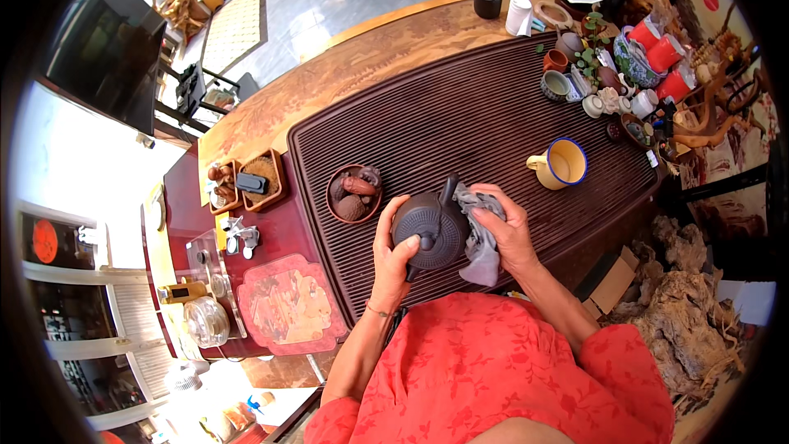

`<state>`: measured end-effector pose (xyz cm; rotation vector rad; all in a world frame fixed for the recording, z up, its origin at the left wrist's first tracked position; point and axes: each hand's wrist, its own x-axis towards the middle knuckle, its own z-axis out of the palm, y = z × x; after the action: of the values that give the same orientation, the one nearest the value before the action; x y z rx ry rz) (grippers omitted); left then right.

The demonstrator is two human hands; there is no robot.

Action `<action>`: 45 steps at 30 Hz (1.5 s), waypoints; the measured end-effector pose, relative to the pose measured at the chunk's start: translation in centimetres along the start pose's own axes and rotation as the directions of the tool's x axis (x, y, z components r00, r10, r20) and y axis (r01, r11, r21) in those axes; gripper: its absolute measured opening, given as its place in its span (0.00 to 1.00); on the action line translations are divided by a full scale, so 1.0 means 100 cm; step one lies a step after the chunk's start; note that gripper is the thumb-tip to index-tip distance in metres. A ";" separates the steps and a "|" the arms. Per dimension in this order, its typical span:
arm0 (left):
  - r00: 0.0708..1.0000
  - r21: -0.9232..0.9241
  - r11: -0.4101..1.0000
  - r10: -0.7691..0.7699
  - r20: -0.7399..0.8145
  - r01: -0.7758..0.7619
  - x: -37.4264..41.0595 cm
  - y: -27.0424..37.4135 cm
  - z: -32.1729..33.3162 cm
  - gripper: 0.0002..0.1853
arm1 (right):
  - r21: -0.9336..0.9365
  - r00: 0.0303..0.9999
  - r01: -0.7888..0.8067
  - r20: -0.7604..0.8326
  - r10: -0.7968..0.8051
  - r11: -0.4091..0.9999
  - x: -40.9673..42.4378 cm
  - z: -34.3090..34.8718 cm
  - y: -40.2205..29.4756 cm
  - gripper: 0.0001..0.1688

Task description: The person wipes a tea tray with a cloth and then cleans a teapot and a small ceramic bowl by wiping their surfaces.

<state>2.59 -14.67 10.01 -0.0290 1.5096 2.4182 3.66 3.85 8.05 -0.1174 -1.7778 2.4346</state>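
A dark ribbed teapot (429,231) with a knobbed lid is held up near my body, over the near edge of the slatted dark tea tray (425,117). My left hand (392,253) grips its left side, the thumb resting on the lid by the knob. In my right hand (506,228) is a crumpled grey cloth (482,253), which lies against the teapot's right side. Beyond my right hand, a yellow enamel mug (559,164) with a blue rim sits on the tray. To the left of the teapot is a round brown dish (333,200) holding several dark carved pieces.
Cups, small teapots, a plant and a blue-and-white bowl (641,65) with red packages crowd the tray's right end. A black cup (487,2) and a white roll (518,15) stand at the far edge. Left are wooden boxes (277,180) and a glass pot (206,322). Gnarled wood (684,314) lies right.
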 end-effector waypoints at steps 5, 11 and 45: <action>0.991 -0.237 0.963 -0.136 -0.017 0.128 0.005 -0.007 0.002 0.33 | -0.651 0.852 0.508 0.283 -0.440 0.564 0.030 0.002 -0.014 0.16; 0.991 -0.224 0.967 -0.130 -0.019 0.123 0.007 -0.009 -0.013 0.31 | -0.563 0.934 0.219 0.357 -0.005 0.797 0.027 -0.011 -0.021 0.16; 0.916 -0.550 0.759 -0.400 0.030 0.350 0.003 -0.021 -0.015 0.20 | -0.406 0.901 0.386 0.358 -0.245 0.828 0.052 -0.001 -0.013 0.29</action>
<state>2.63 -15.08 7.48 -0.5175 0.6899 2.4310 -1.41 5.07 9.28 0.4875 -2.2645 1.8194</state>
